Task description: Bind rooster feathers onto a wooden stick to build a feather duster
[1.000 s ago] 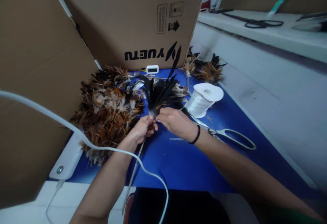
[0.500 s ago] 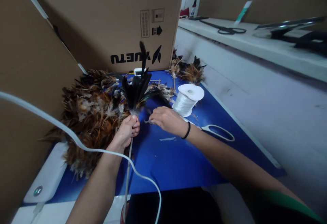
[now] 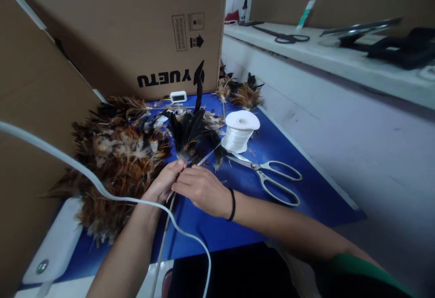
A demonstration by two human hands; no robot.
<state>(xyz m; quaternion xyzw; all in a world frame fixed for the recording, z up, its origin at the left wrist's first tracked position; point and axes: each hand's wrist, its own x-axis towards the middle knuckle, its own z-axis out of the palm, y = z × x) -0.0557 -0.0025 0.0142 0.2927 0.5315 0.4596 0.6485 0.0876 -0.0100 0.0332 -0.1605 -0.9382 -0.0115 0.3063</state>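
Observation:
My left hand [image 3: 166, 181] is closed around a thin stick [image 3: 162, 243] just below a tuft of dark feathers [image 3: 186, 137]. Pressed close beside it, my right hand [image 3: 200, 189] has its fingers pinched on a white ribbon [image 3: 208, 155]. That ribbon runs from a white spool [image 3: 239, 137] to the stick, and a short pale end shows below the fingers. Where it meets the stick is hidden by my hands. Scissors [image 3: 268, 175] with pale handles lie right of my right hand, blades slightly apart.
A large pile of brown feathers [image 3: 118, 166] lies left, by a white device [image 3: 54, 243]. A white cable [image 3: 102, 187] crosses in front of my left forearm. Behind stand a cardboard box [image 3: 136, 26] and a small display [image 3: 178, 96]. Black scissors [image 3: 288, 38] rest on the ledge [image 3: 340, 60].
My right hand has moved left and down to my left hand. The ribbon now stretches from the spool to the stick. The scissors show fully, and the view has shifted slightly.

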